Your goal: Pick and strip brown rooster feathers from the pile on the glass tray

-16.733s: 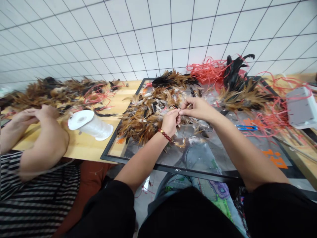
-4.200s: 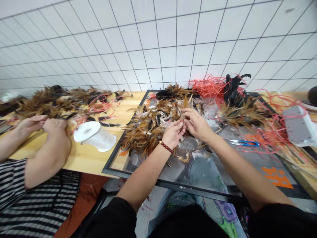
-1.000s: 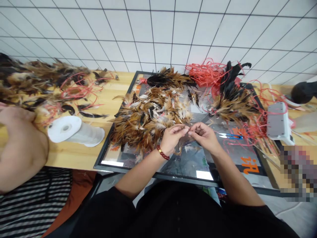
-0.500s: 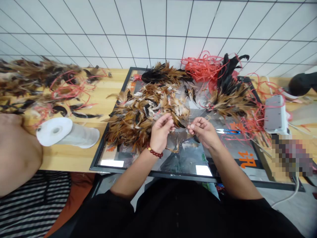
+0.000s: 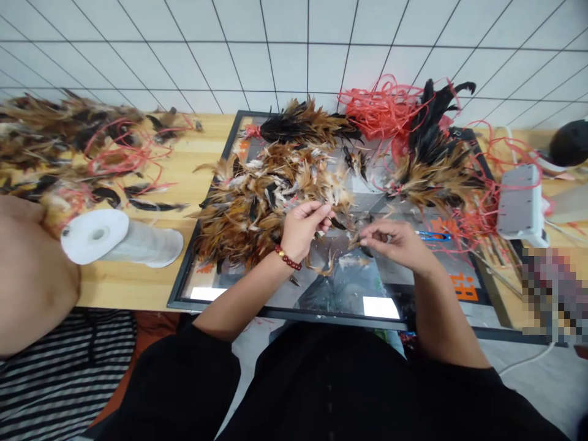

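My left hand [image 5: 301, 229], with a beaded bracelet [image 5: 288, 258] at the wrist, is closed in a pinch at the right edge of a large pile of brown feathers [image 5: 248, 220]. Whatever lies between its fingertips is too small to make out; a dark feather [image 5: 339, 224] shows just beside them. My right hand [image 5: 397, 242] is apart from it, thumb and fingers pinched together over the glass-topped board [image 5: 331, 306]. A small brown feather [image 5: 353, 241] shows at its fingertips. Blue-handled thread snips [image 5: 434, 236] lie partly behind the right hand.
Behind are a tied feather bundle [image 5: 303, 122], a heap of red plastic string [image 5: 381, 113] and a black-brown feather bundle [image 5: 436, 153]. A white spool [image 5: 124, 239] lies left, near another person's bare limb [image 5: 37, 275]. A white box [image 5: 521, 205] stands right.
My right hand has drawn away to the right, widening the gap between the hands. My left hand stays pinched at the pile's edge. The whole view has shifted slightly.
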Motion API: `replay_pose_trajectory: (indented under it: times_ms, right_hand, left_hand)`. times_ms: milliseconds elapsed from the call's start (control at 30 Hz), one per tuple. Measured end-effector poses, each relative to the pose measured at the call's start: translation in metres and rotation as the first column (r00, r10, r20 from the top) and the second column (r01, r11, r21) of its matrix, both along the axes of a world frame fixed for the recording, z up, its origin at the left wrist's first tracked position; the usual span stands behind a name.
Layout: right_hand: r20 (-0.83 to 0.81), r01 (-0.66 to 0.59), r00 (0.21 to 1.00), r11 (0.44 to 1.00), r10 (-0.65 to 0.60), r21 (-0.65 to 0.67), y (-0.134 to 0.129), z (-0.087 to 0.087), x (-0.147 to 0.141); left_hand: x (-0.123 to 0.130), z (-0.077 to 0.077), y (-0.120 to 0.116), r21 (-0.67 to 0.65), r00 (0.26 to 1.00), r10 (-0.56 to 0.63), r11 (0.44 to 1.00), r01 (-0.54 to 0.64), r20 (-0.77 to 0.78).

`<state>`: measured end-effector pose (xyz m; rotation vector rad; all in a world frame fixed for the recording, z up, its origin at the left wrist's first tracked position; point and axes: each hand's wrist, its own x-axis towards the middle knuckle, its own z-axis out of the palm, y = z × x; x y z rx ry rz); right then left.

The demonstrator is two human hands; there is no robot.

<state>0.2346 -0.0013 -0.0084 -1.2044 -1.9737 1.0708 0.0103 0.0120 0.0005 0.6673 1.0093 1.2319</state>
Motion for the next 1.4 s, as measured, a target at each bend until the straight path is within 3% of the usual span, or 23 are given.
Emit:
replay_pose_trajectory:
  times_ms: [100, 233, 300, 367, 433, 600, 733, 900, 1000, 1033, 1133, 1233, 1400]
  right_hand:
    - [0.231, -0.258, 0.940, 0.966, 0.253, -0.005, -0.006, 0.001, -0.004]
    - [0.331, -0.377, 0.880, 0.925, 0.341, 0.049, -0.009, 0.006, -0.014]
    - [0.281, -0.325, 0.918, 0.938, 0.281, 0.120, -0.010, 0.011, -0.016]
    - [0.241, -0.200, 0.960, 0.955, 0.146, 0.218, -0.011, 0.016, -0.017]
    - [0.258, -0.124, 0.966, 0.936, 0.038, 0.330, -0.012, 0.016, -0.018]
    - [0.439, -0.179, 0.895, 0.839, -0.078, 0.514, -0.011, 0.007, -0.020]
    - [0.470, -0.191, 0.871, 0.781, -0.145, 0.595, -0.012, 0.001, -0.023]
    - [0.406, -0.148, 0.901, 0.774, -0.151, 0.616, -0.014, 0.002, -0.027]
    - [0.326, -0.028, 0.921, 0.799, -0.213, 0.601, -0.014, 0.004, -0.026]
    - [0.289, -0.014, 0.940, 0.825, -0.182, 0.565, -0.014, 0.004, -0.026]
    - [0.200, -0.199, 0.971, 0.905, 0.131, 0.375, -0.017, 0.002, -0.029]
    - [0.262, -0.397, 0.908, 0.872, 0.328, 0.286, -0.024, -0.004, -0.043]
    - [0.452, -0.483, 0.828, 0.832, 0.332, 0.273, -0.032, -0.012, -0.064]
  left_hand:
    - [0.001, -0.005, 0.001, -0.007, 1.000, 0.016, 1.000, -0.016, 0.020]
    - [0.002, -0.014, -0.007, 0.020, 0.998, -0.037, 0.999, 0.038, -0.045]
    - [0.001, -0.018, -0.012, 0.036, 0.988, -0.107, 0.993, 0.111, -0.112]
    - [0.002, -0.020, -0.016, 0.057, 0.970, -0.157, 0.984, 0.171, -0.186]
    - [0.003, -0.020, -0.019, 0.083, 0.954, -0.169, 0.977, 0.195, -0.248]
    - [0.007, -0.017, -0.024, 0.159, 0.939, -0.146, 0.966, 0.203, -0.311]
    - [0.007, -0.024, -0.026, 0.191, 0.911, -0.137, 0.955, 0.226, -0.390]
    - [0.002, -0.031, -0.024, 0.212, 0.836, -0.212, 0.909, 0.359, -0.506]
    - [0.000, -0.026, -0.020, 0.113, 0.895, -0.201, 0.958, 0.265, -0.398]
    - [-0.001, -0.023, -0.018, 0.070, 0.925, -0.179, 0.974, 0.214, -0.334]
    - [-0.005, -0.015, -0.013, -0.022, 0.976, -0.150, 0.989, 0.148, -0.161]
    - [-0.007, -0.011, -0.010, -0.124, 0.987, -0.159, 0.980, 0.155, -0.022]
    - [-0.005, -0.008, -0.009, -0.207, 0.990, -0.116, 0.969, 0.132, 0.085]
